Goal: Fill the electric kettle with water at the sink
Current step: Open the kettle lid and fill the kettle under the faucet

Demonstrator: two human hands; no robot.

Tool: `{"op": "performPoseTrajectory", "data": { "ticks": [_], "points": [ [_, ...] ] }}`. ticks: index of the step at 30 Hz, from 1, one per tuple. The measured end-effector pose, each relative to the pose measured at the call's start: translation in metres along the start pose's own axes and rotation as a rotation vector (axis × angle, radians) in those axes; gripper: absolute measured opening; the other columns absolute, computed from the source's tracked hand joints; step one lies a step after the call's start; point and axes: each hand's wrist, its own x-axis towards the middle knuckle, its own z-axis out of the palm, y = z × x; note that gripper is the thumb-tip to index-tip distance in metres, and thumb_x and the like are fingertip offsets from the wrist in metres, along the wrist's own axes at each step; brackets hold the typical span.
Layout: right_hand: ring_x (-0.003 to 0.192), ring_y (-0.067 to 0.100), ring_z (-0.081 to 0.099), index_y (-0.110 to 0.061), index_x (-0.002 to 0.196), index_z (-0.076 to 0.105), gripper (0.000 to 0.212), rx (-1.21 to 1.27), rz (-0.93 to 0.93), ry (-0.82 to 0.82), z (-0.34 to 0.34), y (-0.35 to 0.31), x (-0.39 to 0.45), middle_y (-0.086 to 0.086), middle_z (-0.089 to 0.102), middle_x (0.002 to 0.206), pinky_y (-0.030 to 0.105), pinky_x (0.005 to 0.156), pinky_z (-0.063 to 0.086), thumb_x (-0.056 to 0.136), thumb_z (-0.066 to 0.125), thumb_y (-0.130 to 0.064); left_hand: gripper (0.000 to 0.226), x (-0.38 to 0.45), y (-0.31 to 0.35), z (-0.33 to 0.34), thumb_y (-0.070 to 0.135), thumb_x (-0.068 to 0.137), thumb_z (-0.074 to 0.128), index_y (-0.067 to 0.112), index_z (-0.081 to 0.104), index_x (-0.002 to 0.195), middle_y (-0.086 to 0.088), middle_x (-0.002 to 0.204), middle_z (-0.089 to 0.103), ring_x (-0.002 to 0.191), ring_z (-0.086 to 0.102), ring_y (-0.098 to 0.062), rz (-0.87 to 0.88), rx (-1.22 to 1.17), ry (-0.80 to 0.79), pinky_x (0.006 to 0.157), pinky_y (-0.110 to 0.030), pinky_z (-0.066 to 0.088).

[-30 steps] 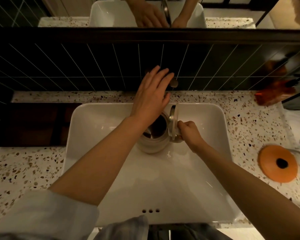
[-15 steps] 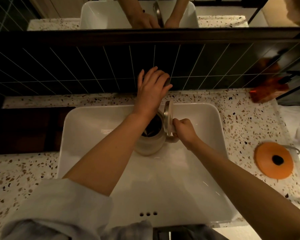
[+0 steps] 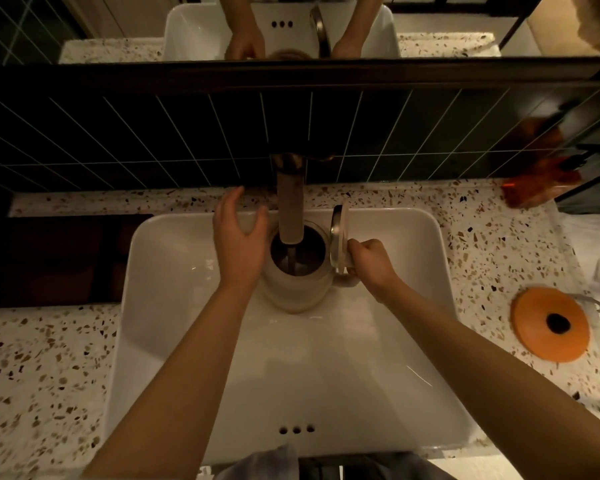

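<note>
1. Starting at the left of the kettle (image 3: 297, 271), the left hand (image 3: 239, 242) hangs with its fingers loose and spread, grasping nothing; it is just beside the kettle's left wall, and whether it touches cannot be told.
2. Standing upright inside the white sink (image 3: 160, 306), toward its back half, the kettle has its long axis vertical and its open mouth facing straight up.
3. Directly over that mouth the tap (image 3: 290, 206) reaches out from the dark tiled wall, and a thin dark line below its tip looks like a stream of water falling into the kettle.
4. To the right of the mouth the lid (image 3: 338, 237) is swung up on edge, so the handle side points right.
5. On that side the right hand (image 3: 368, 263) is clenched around the kettle's handle, just below the lid.
6. Judging the step as filling, doing it well means keeping the mouth centred under the tap, the kettle level and the lid clear of the stream.
7. Watching the water level and shutting the tap before it nears the rim seems wise; the empty left hand is well placed for that.
8. Far right of the kettle, an orange disc (image 3: 549, 327) lies on the speckled counter (image 3: 42, 358).
</note>
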Motion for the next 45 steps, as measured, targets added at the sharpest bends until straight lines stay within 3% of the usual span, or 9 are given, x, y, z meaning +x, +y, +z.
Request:
{"op": "performPoseTrajectory", "data": {
  "ticks": [6, 9, 12, 17, 20, 30, 39, 42, 45],
  "points": [
    [0.056, 0.022, 0.045, -0.006, 0.062, 0.051, 0.029, -0.01, -0.009, 0.001, 0.0, 0.0, 0.0, 0.013, 0.047, 0.059, 0.035, 0.061, 0.038, 0.082, 0.045, -0.025, 0.066, -0.029, -0.027, -0.003, 0.042, 0.086, 0.069, 0.027, 0.041, 0.144, 0.002, 0.129, 0.054, 0.122, 0.051, -0.014, -0.429, -0.265, -0.204, 0.096, -0.026, 0.042],
    [0.054, 0.022, 0.042, -0.007, 0.058, 0.047, 0.029, 0.001, -0.006, 0.016, -0.001, 0.001, 0.0, 0.012, 0.045, 0.055, 0.034, 0.06, 0.036, 0.083, 0.045, -0.023, 0.04, -0.032, -0.031, 0.002, 0.051, 0.08, 0.07, 0.02, 0.064, 0.104, -0.005, 0.103, 0.067, 0.105, 0.064, -0.023, -0.522, -0.303, -0.229, 0.083, -0.029, 0.047],
    [0.055, 0.022, 0.044, -0.006, 0.061, 0.05, 0.028, 0.002, 0.007, 0.023, -0.001, 0.0, 0.001, 0.013, 0.047, 0.057, 0.034, 0.06, 0.037, 0.083, 0.045, -0.023, 0.036, -0.028, -0.028, 0.006, 0.051, 0.077, 0.073, 0.017, 0.06, 0.077, -0.008, 0.088, 0.068, 0.094, 0.065, -0.022, -0.538, -0.328, -0.18, 0.084, -0.034, 0.047],
    [0.057, 0.023, 0.045, -0.006, 0.065, 0.052, 0.027, -0.005, -0.002, 0.005, -0.001, -0.002, -0.001, 0.016, 0.047, 0.061, 0.034, 0.06, 0.038, 0.082, 0.044, -0.025, 0.027, -0.027, -0.027, 0.006, 0.042, 0.086, 0.069, 0.018, 0.071, 0.098, 0.002, 0.095, 0.075, 0.094, 0.069, -0.01, -0.521, -0.38, -0.195, 0.074, -0.021, 0.048],
    [0.052, 0.021, 0.046, -0.006, 0.061, 0.049, 0.029, 0.017, -0.019, -0.018, 0.0, 0.003, -0.003, 0.012, 0.046, 0.056, 0.025, 0.053, 0.04, 0.087, 0.045, -0.019, 0.032, -0.03, -0.034, 0.003, 0.04, 0.089, 0.067, 0.013, 0.071, 0.104, -0.005, 0.099, 0.075, 0.096, 0.07, -0.013, -0.503, -0.365, -0.212, 0.074, -0.02, 0.048],
    [0.06, 0.026, 0.043, -0.006, 0.064, 0.051, 0.028, -0.024, -0.049, -0.014, 0.003, 0.005, -0.007, 0.018, 0.045, 0.063, 0.035, 0.061, 0.036, 0.087, 0.044, -0.021, 0.035, -0.033, -0.039, -0.001, 0.032, 0.094, 0.061, 0.017, 0.066, 0.125, 0.004, 0.113, 0.074, 0.107, 0.066, -0.003, -0.401, -0.389, -0.256, 0.082, -0.014, 0.051],
    [0.059, 0.025, 0.04, -0.01, 0.057, 0.044, 0.035, -0.04, -0.032, 0.001, 0.005, 0.006, -0.012, 0.018, 0.043, 0.064, 0.031, 0.057, 0.034, 0.091, 0.044, -0.02, 0.011, -0.036, -0.042, -0.004, 0.033, 0.093, 0.061, 0.033, 0.069, 0.101, 0.004, 0.098, 0.072, 0.09, 0.067, -0.001, -0.416, -0.372, -0.265, 0.084, -0.025, 0.051],
    [0.054, 0.023, 0.038, -0.008, 0.059, 0.046, 0.033, -0.032, -0.032, 0.012, 0.005, 0.004, -0.013, 0.019, 0.041, 0.063, 0.029, 0.054, 0.033, 0.09, 0.044, -0.019, 0.016, -0.035, -0.044, -0.004, 0.037, 0.092, 0.062, 0.027, 0.07, 0.1, -0.003, 0.099, 0.07, 0.092, 0.066, -0.01, -0.422, -0.368, -0.269, 0.09, -0.037, 0.052],
    [0.057, 0.025, 0.039, -0.007, 0.062, 0.047, 0.029, -0.025, -0.033, 0.03, 0.007, 0.002, -0.015, 0.019, 0.04, 0.061, 0.033, 0.058, 0.033, 0.08, 0.043, -0.028, 0.029, -0.036, -0.042, -0.003, 0.034, 0.094, 0.06, 0.016, 0.069, 0.114, 0.0, 0.1, 0.074, 0.099, 0.067, -0.013, -0.436, -0.375, -0.253, 0.085, -0.026, 0.053]
  ]
}}
